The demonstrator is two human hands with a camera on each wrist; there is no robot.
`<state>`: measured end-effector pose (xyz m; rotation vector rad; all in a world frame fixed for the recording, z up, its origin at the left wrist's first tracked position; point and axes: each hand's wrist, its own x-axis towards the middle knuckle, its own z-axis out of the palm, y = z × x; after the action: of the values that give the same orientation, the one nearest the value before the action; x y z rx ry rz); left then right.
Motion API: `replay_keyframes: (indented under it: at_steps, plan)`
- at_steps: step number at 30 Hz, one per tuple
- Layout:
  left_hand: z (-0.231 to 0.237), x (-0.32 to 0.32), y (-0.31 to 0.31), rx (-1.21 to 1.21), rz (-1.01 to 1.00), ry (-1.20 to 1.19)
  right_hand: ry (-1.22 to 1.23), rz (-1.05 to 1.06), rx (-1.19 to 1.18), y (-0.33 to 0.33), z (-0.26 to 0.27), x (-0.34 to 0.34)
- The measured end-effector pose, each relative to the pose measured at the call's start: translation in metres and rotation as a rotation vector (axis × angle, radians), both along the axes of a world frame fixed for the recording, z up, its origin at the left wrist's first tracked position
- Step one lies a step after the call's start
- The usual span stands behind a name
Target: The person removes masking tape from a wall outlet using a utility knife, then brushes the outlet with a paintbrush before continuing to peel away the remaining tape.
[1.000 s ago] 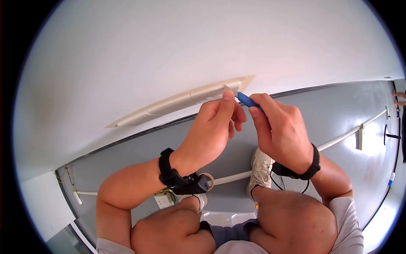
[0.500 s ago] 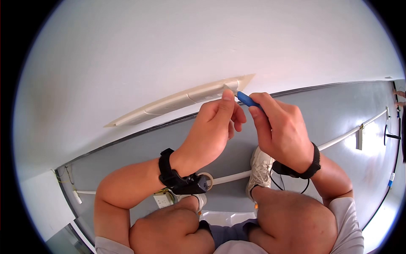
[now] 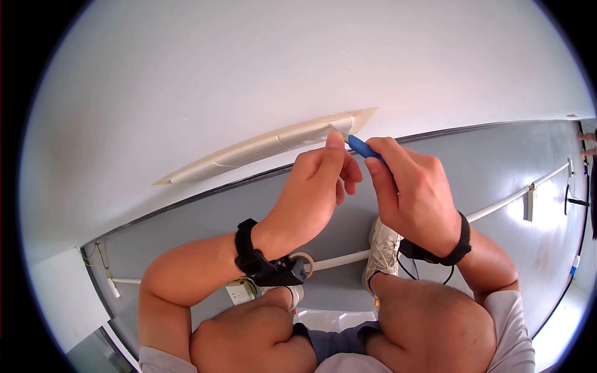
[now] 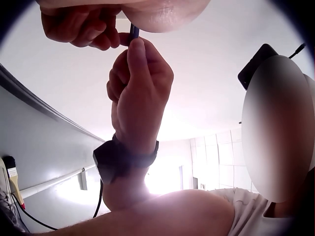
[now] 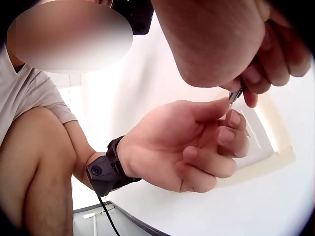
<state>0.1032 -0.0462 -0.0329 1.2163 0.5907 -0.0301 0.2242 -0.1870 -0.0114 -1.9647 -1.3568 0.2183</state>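
Right hand (image 3: 418, 186) unmoved on blue tool (image 3: 362, 147)

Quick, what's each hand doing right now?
Left hand: fingers loosely curled, thumb near the tool's tip; can't tell if it's pinching anything.
Right hand: closed, holding the blue tool.

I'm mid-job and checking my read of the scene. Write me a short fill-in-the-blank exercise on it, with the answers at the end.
1. The right hand grips a tool with a ____ handle.
2. The long pale panel is mounted on the white ____.
3. The strap around the left wrist is coloured ____.
4. The laced shoe rests on the grey ____.

Missing words: blue; wall; black; floor.
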Motion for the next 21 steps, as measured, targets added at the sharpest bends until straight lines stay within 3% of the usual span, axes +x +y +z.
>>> replay_keyframes:
  at_steps: [21]
  plan:
    - [-0.0028, 0.0038, -0.0049, 0.023, 0.011, 0.013, -0.025, -0.045, 0.012, 0.0001, -0.0032, -0.0035]
